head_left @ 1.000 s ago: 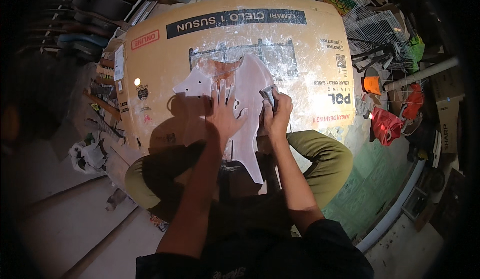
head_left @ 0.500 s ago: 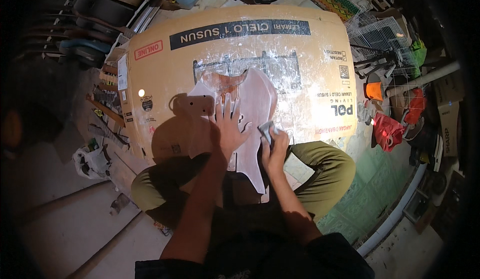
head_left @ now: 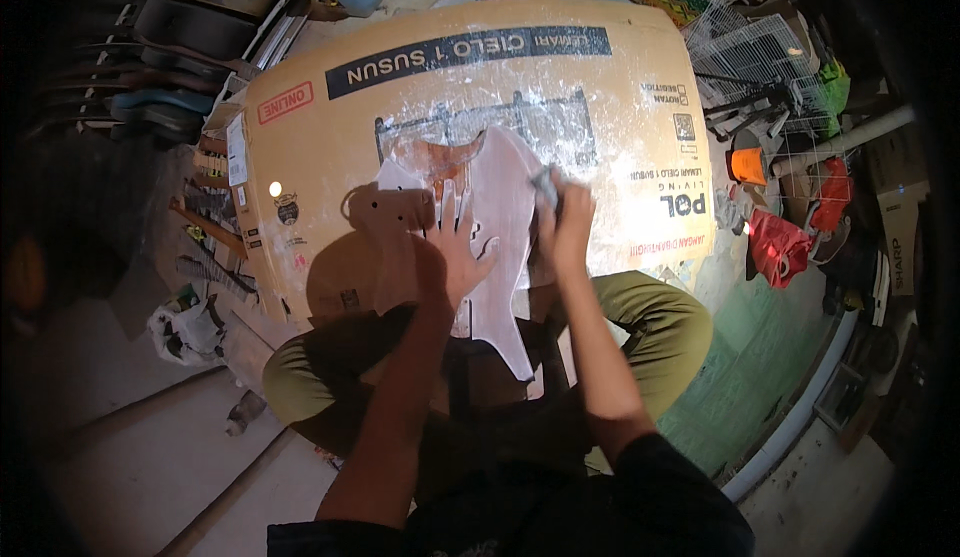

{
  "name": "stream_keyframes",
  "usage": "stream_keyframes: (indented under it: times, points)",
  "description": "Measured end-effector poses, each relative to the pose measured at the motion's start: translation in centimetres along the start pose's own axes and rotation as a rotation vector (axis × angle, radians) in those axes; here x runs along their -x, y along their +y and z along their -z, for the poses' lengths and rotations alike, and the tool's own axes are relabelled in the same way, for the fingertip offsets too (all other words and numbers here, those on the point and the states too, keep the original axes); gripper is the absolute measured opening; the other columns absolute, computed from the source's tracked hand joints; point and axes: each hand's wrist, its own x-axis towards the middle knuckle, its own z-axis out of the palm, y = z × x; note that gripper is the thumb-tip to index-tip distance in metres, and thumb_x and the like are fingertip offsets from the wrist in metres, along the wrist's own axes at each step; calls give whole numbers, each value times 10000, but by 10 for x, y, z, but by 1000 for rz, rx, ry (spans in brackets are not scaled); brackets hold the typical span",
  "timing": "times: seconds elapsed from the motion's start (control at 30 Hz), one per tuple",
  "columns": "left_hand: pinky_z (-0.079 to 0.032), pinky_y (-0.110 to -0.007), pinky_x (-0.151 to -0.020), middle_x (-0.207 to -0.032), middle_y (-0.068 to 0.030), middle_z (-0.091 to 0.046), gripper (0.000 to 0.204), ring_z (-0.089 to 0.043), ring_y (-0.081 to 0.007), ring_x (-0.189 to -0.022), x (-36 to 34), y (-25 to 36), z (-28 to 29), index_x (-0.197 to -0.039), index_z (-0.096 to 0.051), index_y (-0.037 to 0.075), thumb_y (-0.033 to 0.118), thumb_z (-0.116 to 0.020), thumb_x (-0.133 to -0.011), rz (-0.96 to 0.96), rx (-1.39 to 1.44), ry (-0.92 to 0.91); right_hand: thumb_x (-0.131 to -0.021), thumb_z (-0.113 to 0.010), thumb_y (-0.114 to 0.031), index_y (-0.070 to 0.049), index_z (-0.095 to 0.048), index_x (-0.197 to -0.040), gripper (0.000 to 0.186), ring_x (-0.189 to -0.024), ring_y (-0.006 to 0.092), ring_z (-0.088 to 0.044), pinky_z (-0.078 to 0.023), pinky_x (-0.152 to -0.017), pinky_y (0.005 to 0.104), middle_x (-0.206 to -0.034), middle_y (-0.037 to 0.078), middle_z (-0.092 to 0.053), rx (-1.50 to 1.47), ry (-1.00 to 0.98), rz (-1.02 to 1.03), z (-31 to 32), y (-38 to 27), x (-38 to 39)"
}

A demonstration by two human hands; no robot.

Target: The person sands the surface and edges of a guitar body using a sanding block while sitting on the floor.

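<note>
A bare wooden guitar body (head_left: 503, 202), reddish-brown with a whitish dusty surface, lies over my lap and the edge of a cardboard sheet. My left hand (head_left: 455, 249) presses flat on its middle, fingers spread and pointing away from me. In my right hand (head_left: 570, 219) is a folded piece of grey sandpaper (head_left: 545, 185), held at the body's upper right edge. The fingers there are slightly blurred, and the exact contact is hard to make out. Small drilled holes show at the body's left, where a shadow falls.
The large cardboard sheet (head_left: 290, 147), dusted white, spreads beneath and beyond the guitar body. Several dark guitar bodies (head_left: 190, 22) are stacked at the far left. On the right are a wire rack (head_left: 755, 52), an orange container (head_left: 746, 166) and a red bag (head_left: 779, 247).
My right hand has moved with the sandpaper away from me along the body's right edge, from the waist to the upper curve. My left hand stays spread in place.
</note>
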Motion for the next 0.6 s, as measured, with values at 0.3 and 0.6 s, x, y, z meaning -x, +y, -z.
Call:
stream_keyframes:
  times: [0.3, 0.6]
  points:
    - [-305, -618, -1147, -1570, -221, -383, 769, -346, -482, -1422, 3, -5, -9, -1416, -558, 33, 501, -699, -822, -47, -58, 82, -867, -663, -75, -19, -636, -1232, 371, -1094, 397, -535, -384, -988, 485, -1123, 219, -599, 20, 20, 78, -10, 7, 50]
    - [-280, -659, -1146, -1587, -202, -370, 782, -301, -453, -1464, 1, -7, -12, -1422, -559, 49, 506, -716, -807, -41, -36, 113, -867, -668, -56, -23, -621, -1267, 403, -1120, 407, -540, -393, -995, 478, -1158, 230, -601, 61, -21, 64, -5, 4, 80]
